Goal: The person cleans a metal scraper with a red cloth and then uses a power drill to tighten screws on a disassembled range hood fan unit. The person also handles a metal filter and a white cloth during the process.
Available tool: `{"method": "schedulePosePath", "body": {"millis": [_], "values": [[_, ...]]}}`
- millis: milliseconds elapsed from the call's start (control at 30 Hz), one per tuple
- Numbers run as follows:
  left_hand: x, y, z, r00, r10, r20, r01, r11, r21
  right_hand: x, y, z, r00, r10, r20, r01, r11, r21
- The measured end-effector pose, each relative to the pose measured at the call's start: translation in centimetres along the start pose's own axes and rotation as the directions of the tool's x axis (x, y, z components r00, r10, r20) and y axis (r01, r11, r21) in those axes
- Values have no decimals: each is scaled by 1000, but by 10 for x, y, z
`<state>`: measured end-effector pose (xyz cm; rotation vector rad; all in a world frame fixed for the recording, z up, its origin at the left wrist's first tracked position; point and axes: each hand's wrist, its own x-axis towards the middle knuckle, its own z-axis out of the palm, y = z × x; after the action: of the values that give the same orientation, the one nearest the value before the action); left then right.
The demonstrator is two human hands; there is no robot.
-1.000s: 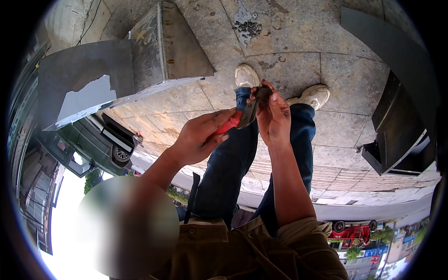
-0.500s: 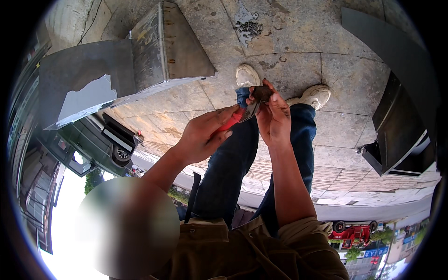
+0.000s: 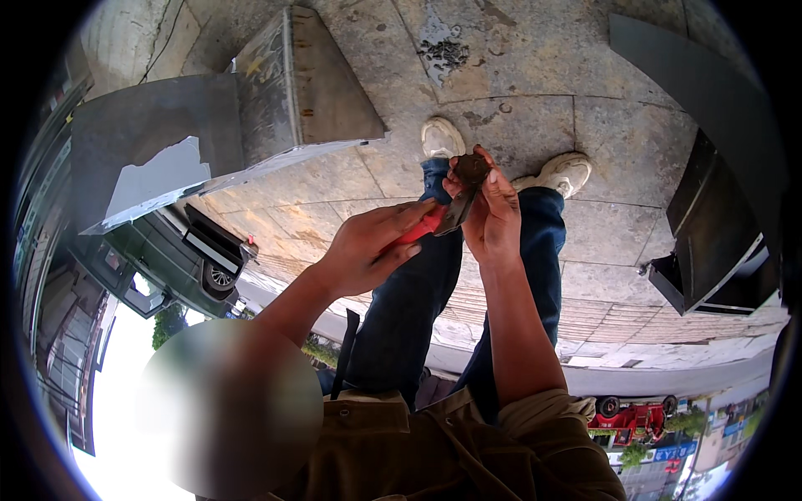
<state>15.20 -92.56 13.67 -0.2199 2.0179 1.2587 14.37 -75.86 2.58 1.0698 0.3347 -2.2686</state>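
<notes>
Stone paving [image 3: 626,142] is spread below; a metal box [image 3: 330,92] is set at 11 o'clock. Left hand [image 3: 363,246] is angled to 2 o'clock, wrapped around a red handle [image 3: 423,229]; blade [image 3: 454,215] is likewise aimed. Right hand [image 3: 493,221] is pointed near 12, palm up; a dark round piece [image 3: 472,169] is pinched at its 11. Blade contact can't be told.

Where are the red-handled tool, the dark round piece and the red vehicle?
Red-handled tool [image 3: 431,223], head view: handle's front end.
Dark round piece [image 3: 473,169], head view: broad face.
Red vehicle [image 3: 642,421], head view: body.
</notes>
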Motion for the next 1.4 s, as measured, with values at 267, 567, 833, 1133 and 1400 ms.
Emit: {"method": "schedulePosePath", "body": {"millis": [267, 567, 833, 1133, 1400], "values": [[4, -1, 1, 997, 52, -63, -49, 998, 41, -1, -1, -2, 1000, 6, -15, -7, 1000, -20], [1, -2, 3, 999, 47, -21, -46, 997, 65, 1, 1, -7, 1000, -24, 4, 24, 1000, -5], [2, -9, 6, 997, -1, -79, 4, 999, 43, 2, 1, -6, 999, -31, -19, 31, 999, -22], [1, -4, -6, 919, -393, 43, 327, 695, -640, 2, 0, -11, 997, -31, -66, 26, 998, -62], [6, 7, -7, 777, -610, 156, 504, 454, -734, 2, -2, -4, 1000, -10, -19, 8, 998, -67]]}}
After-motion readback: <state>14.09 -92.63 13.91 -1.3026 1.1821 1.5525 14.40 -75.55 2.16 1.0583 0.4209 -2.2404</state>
